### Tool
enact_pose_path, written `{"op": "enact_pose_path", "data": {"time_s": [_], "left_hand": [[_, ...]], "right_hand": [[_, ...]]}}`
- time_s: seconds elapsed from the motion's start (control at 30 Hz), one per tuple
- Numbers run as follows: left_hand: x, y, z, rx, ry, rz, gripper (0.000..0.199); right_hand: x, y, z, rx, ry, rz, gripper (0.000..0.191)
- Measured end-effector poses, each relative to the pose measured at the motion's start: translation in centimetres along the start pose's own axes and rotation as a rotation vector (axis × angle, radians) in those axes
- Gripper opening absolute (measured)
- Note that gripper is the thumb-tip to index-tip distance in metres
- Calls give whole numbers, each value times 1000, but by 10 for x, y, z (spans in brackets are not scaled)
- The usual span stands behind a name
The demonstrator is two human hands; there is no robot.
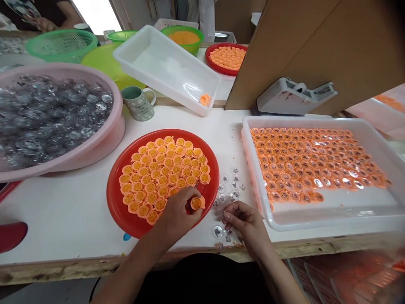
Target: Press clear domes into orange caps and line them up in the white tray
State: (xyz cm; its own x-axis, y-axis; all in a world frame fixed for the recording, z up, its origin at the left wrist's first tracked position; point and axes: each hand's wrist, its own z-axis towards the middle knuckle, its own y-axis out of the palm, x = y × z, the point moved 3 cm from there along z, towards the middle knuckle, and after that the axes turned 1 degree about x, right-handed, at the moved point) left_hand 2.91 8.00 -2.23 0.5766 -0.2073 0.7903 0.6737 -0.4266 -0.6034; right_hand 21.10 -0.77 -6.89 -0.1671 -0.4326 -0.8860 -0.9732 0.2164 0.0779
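Observation:
My left hand (177, 213) pinches a small orange cup-shaped piece (196, 203) with a yellow speckled inside, over the right edge of a red round tray (115, 211). That tray carries many of the same orange pieces (163, 180) packed side by side. My right hand (245, 223) is closed at the fingertips just to the right, above loose clear round discs (217, 231) with small dark prints. Whatever its fingertips hold is too small to make out. A white rectangular tray (275, 221) on the right holds rows of orange pieces topped with printed discs (297, 164).
A pink basin (110, 147) of clear wrapped balls stands left, beside a green mug (138, 105). Behind are a tilted white bin (158, 63), green bowls (61, 44) and another red tray (210, 63). A tape dispenser (294, 97) stands against cardboard (310, 46). A person's hand (46, 24) shows at top left.

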Motion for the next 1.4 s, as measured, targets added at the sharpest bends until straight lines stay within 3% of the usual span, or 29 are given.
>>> {"op": "enact_pose_path", "data": {"time_s": [0.13, 0.3, 0.4, 0.57, 0.67, 0.8, 0.97, 1.2, 1.4], "left_hand": [[17, 5, 3, -51, -64, -163, 8], [28, 12, 3, -220, -232, -455, 27], [27, 12, 1, -256, -355, -641, 24], [25, 12, -1, -201, -514, -769, 17], [24, 16, 0, -132, -523, -818, 10], [21, 19, 1, -46, -536, -863, 6], [21, 10, 3, -10, -546, -814, 14], [15, 3, 2, 29, -585, -772, 14], [18, 5, 1, 20, -611, -832, 30]], "right_hand": [[-10, 1, -5, 23, -10, 251, 23], [-21, 8, -8, -79, -42, 339, 21], [-21, 12, -7, -80, -49, 366, 17], [-19, 16, -7, -97, -48, 346, 18], [-18, 17, -6, -96, -44, 350, 16], [-16, 17, -3, 0, -67, 325, 15], [-15, 19, -2, -18, -31, 335, 27], [-19, 20, -2, -34, -25, 404, 17], [-15, 17, 0, 2, -50, 331, 18]]}}
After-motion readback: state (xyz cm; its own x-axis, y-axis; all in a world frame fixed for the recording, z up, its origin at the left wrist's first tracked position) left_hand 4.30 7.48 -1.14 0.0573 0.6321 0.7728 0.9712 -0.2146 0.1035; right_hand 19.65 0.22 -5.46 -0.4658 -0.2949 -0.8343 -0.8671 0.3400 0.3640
